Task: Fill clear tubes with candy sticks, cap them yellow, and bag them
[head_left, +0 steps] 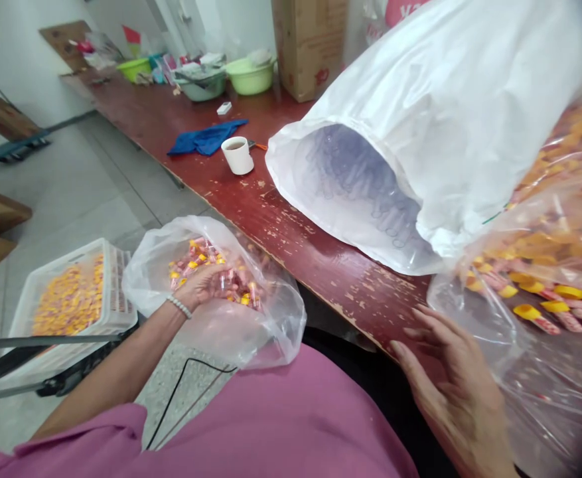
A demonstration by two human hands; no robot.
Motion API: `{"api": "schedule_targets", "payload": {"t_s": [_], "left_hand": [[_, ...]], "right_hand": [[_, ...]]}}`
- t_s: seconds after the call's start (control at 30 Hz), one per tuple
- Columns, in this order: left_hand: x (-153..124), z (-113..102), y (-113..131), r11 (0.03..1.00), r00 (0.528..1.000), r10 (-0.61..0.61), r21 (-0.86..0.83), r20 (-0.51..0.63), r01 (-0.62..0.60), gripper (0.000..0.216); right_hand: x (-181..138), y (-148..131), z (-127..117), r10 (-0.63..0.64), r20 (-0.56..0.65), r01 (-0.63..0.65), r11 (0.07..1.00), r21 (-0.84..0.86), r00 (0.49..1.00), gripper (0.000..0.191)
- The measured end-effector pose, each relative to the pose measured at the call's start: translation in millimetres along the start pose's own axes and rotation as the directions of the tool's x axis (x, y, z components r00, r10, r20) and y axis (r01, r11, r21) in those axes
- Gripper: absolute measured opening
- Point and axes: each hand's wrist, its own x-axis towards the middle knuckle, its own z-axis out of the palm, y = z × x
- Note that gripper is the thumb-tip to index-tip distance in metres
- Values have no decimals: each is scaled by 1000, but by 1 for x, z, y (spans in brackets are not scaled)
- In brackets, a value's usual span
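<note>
My left hand (205, 285), with a beaded bracelet at the wrist, reaches into a clear plastic bag (164, 249) below the table's edge. Its fingers look stretched out among small tubes with yellow caps (198, 252). One clear tube (222, 283) is at the fingertips, and whether they touch it is hard to make out. My right hand (452, 372) is open over the table's front edge, thumb and fingers apart, holding nothing. Beside it lies a clear bag (474, 312) of yellow-capped pieces (564, 305). A white sack (450, 133) lies with its mouth towards me, clear tubes (355, 172) inside.
On the red table (291, 232) stand a white cup (238, 156) of dark drink, a blue cloth (206, 138), green basins (251, 76) and a cardboard box (310, 50). A white crate (19, 312) of yellow-capped pieces stands left. Farther off is a trolley (12, 149).
</note>
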Motion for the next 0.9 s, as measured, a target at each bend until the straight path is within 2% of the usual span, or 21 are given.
{"api": "schedule_targets", "payload": {"t_s": [0.07, 0.13, 0.23, 0.3, 0.37, 0.47, 0.57, 0.63, 0.73, 0.83, 0.9], "left_hand": [[-3, 4, 6, 998, 999, 29, 60, -28, -27, 46], [-7, 5, 13, 976, 988, 112, 201, -109, -89, 57], [-11, 3, 23, 891, 933, 290, 415, -213, -182, 60], [-12, 1, 29, 829, 874, 425, 488, -235, -272, 57], [-11, 3, 35, 761, 795, 563, 517, -227, -392, 55], [-10, 18, 48, 639, 670, 726, 516, -156, -571, 52], [-12, 57, 65, 480, 538, 843, 475, -17, -738, 39], [-11, 95, 76, 355, 462, 875, 456, 147, -816, 27], [2, 163, 90, 107, 371, 774, 471, 514, -876, 23], [29, 230, 101, -218, 199, 673, 449, 712, -866, 39], [49, 269, 108, -375, 175, 567, 441, 805, -816, 53]], "right_hand": [[0, -1, -1, 19, -2, -19, 1000, 12, 1000, 44], [0, -2, -1, 47, 5, -47, 999, 28, 999, 42], [-2, 0, 0, 53, 28, -54, 997, 50, 998, 37], [-2, 2, 2, 28, 52, -31, 998, 58, 998, 33], [-3, 4, 2, -12, 61, 10, 999, 39, 998, 31], [-5, 6, 1, -43, 50, 43, 999, -6, 998, 29], [-7, 5, 0, -54, 42, 54, 999, 4, 998, 25], [-8, 5, 1, -64, 33, 64, 998, 22, 997, 23], [-11, 7, 2, -72, 15, 72, 997, 25, 997, 24], [-18, 12, 0, -66, 11, 66, 998, 15, 998, 28], [-25, 17, -4, -39, 5, 39, 999, 10, 999, 30]]}}
